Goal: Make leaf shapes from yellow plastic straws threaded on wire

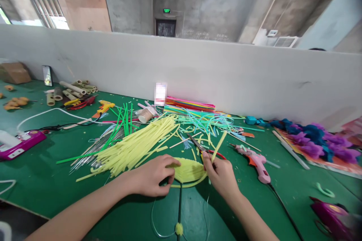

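Note:
A yellow leaf-shaped piece of pipe cleaners [188,170] lies on the green table, a dark stem [180,203] running down from it to a small yellow ball [179,229]. At its left edge rests my left hand [157,175], fingers bent and apart, touching it without a visible grip. My right hand [222,173] pinches a yellow pipe cleaner [220,145] between thumb and fingers at the piece's right tip; the strip's end sticks up. Scissors [198,143] lie just behind that hand, their handles partly hidden by it. A thin clear strand [154,218] loops around the stem.
A heap of yellow pipe cleaners [138,143] lies beyond my left hand, with green and blue strips [206,120] behind. To the right is a pink glue gun [256,162] with its cord. A yellow glue gun [105,107], bamboo tubes [75,89] and purple power strip [25,145] stand left.

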Available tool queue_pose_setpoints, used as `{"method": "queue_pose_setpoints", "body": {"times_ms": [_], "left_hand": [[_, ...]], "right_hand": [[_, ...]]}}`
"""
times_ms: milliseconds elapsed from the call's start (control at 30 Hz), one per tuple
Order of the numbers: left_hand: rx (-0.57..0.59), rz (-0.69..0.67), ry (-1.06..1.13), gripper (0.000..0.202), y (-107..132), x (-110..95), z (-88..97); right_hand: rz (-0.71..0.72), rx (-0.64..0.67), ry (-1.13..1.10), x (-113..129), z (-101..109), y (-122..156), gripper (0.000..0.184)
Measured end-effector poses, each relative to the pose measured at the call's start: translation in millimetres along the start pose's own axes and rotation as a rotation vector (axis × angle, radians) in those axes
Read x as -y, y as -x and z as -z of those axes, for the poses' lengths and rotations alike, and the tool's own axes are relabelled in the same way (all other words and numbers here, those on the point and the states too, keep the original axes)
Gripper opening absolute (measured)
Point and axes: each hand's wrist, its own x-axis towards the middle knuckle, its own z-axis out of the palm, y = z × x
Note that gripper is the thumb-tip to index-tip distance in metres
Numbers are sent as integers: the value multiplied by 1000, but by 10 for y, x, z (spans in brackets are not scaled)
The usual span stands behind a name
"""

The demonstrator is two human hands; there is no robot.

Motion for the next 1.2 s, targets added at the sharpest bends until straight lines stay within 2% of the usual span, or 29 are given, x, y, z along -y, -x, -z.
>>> {"method": "queue_pose_setpoints", "body": {"times_ms": [267, 500, 767, 967, 1200], "left_hand": [[37, 79, 66, 10, 37, 8, 79], [67, 71, 74, 7, 83, 45, 171], [10, 178, 176, 13, 78, 134, 223], [-29, 206, 257, 18, 39, 163, 222], [27, 262, 270, 21, 30, 104, 288]], "right_hand": [[37, 42, -12, 42, -20, -6, 45], [43, 83, 9, 42, -36, 5, 45], [73, 162, 61, 75, -53, 0, 46], [95, 183, 102, 66, -88, -2, 48], [76, 218, 93, 104, -74, 4, 47]]}}
